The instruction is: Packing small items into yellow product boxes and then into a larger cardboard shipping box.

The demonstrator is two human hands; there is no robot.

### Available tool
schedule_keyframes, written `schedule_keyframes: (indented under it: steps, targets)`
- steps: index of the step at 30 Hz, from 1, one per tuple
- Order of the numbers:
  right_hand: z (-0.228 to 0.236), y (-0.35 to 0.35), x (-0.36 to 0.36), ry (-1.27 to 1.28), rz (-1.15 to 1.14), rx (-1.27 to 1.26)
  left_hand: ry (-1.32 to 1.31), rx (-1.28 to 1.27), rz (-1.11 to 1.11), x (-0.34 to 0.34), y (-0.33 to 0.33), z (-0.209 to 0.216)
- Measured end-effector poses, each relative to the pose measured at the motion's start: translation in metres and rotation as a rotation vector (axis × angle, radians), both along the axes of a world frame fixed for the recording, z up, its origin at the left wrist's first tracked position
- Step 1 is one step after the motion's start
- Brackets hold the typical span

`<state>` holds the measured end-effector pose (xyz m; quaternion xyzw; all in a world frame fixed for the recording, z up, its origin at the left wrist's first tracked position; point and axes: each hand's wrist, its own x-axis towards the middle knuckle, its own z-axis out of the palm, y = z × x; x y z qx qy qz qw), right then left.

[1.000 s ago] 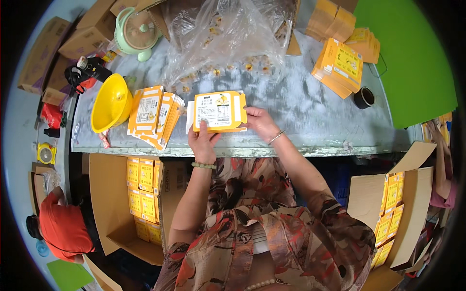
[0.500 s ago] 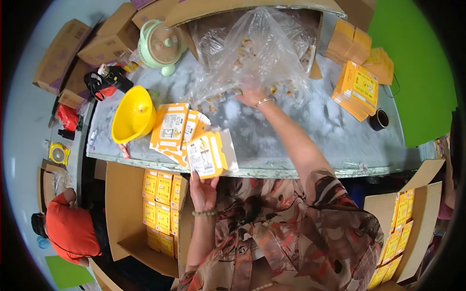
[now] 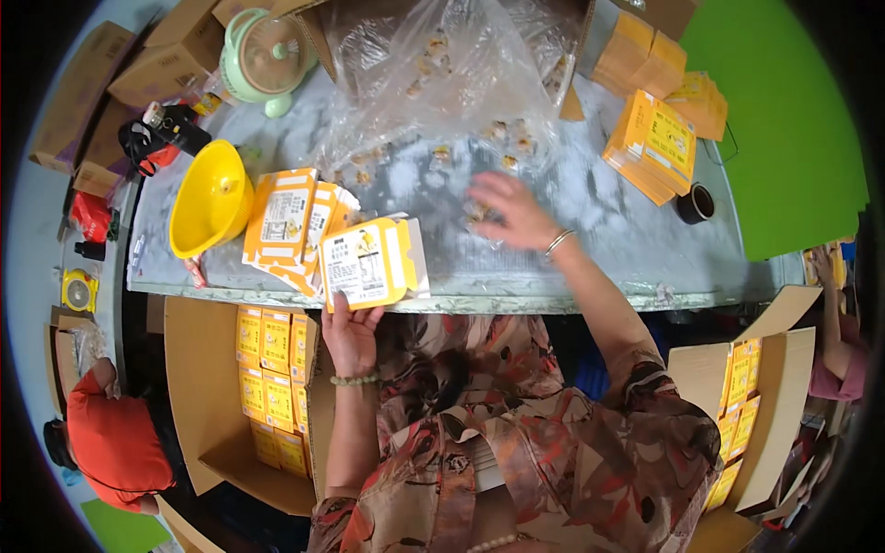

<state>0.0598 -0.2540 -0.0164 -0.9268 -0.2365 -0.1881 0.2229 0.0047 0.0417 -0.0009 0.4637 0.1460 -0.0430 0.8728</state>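
Observation:
My left hand (image 3: 352, 339) grips the lower edge of a small yellow-and-white carton (image 3: 358, 267), tilted at the table's front edge with its flap end open to the right. My right hand (image 3: 521, 217) is low over the table, fingers apart and slightly blurred. Beneath its fingers lie small clear-wrapped packets (image 3: 478, 213), partly hidden. More packets (image 3: 509, 138) are scattered beside a large clear plastic bag (image 3: 387, 115), which spills from a cardboard box at the back. Several flat orange-and-white cartons (image 3: 279, 217) lie stacked left of the held one.
A yellow plastic bowl (image 3: 210, 198) and a pale green round appliance (image 3: 263, 55) stand on the left. Stacked cartons (image 3: 654, 143) and a dark cup (image 3: 696, 203) are at right. Filled boxes (image 3: 198, 415) flank me below the table. A person in orange-red (image 3: 120, 433) is at lower left.
My right hand has come out from the bag's edge toward me and right, with small packets now under it. My left hand still holds the carton. The whole view has shifted slightly.

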Motion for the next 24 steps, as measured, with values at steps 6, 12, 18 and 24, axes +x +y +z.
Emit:
schedule_keyframes:
  steps: [6,12,18,24]
  targets:
    - [0.015,-0.057,0.015,0.390,-0.449,0.541,0.004,-0.013,0.028,-0.003,0.004,0.001]
    - [-0.007,-0.043,0.034,0.058,-0.270,-0.128,0.025,0.013,0.043,-0.006,0.000,0.000]
    - [0.014,-0.040,0.012,0.070,-0.224,-0.087,0.027,0.012,0.045,-0.008,0.008,-0.002]
    - [0.035,-0.036,-0.006,0.714,-0.345,0.508,-0.006,0.010,0.005,0.002,-0.004,0.002]
